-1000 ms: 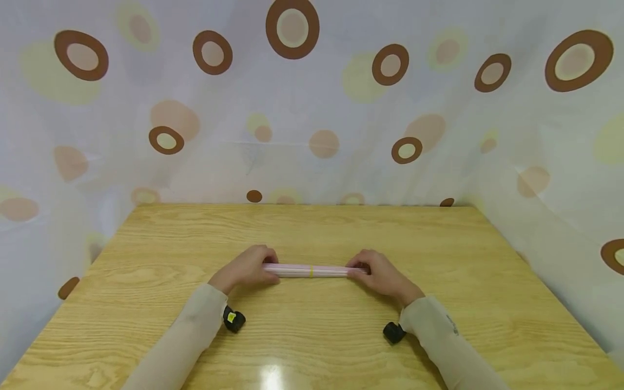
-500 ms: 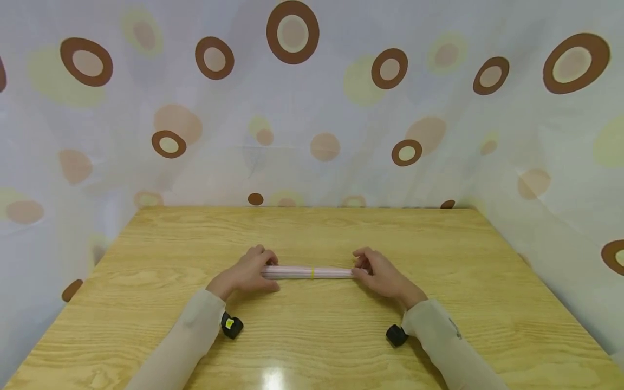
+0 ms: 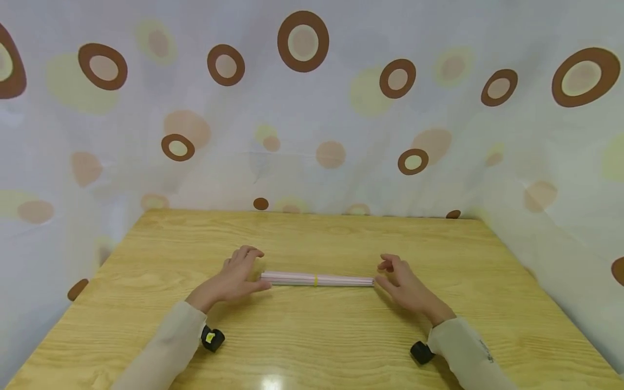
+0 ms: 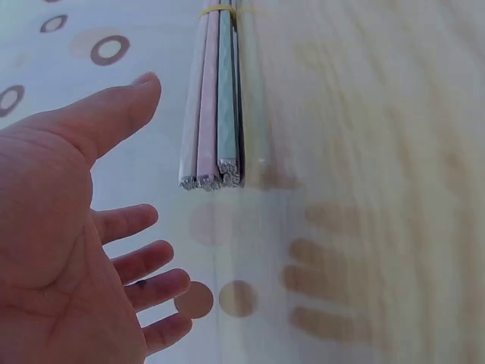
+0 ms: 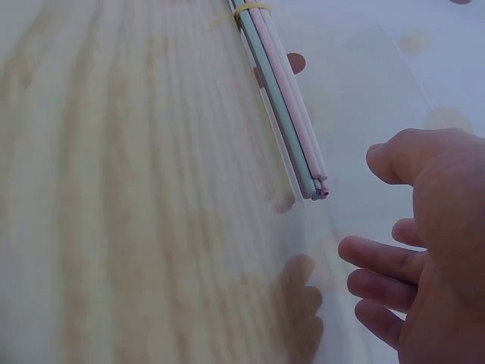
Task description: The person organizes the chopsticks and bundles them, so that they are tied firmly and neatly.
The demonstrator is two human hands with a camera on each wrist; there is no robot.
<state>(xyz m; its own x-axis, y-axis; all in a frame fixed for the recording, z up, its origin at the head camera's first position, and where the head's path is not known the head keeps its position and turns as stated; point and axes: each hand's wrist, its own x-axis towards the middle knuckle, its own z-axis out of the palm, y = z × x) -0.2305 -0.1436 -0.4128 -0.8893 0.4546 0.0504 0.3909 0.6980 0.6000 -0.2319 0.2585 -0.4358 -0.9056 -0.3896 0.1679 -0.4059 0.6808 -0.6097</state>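
A bundle of thin pastel sticks (image 3: 292, 278) lies crosswise on the table, tied at its middle by a yellow band (image 3: 316, 280). White, pink and pale green sticks (image 4: 210, 106) show in the left wrist view, their near ends silvery and crinkled. My left hand (image 3: 231, 279) is spread at the bundle's left end, thumb and fingers apart, gripping nothing. At the other end, my right hand (image 3: 407, 287) has loosely bent fingers, and its thumb tip is right by the stick ends. The right wrist view shows a gap between that hand and the sticks (image 5: 292, 114).
The wood-grained table (image 3: 312, 336) reaches back to a pale curtain (image 3: 322, 119) with brown and peach circles, which also borders both sides. Black wrist cameras (image 3: 212, 338) sit by the sleeve cuffs.
Both hands have let go of the bundle and drawn outward, left hand to the left and right hand to the right. The bundle's ends are now uncovered. The head view has shifted slightly.
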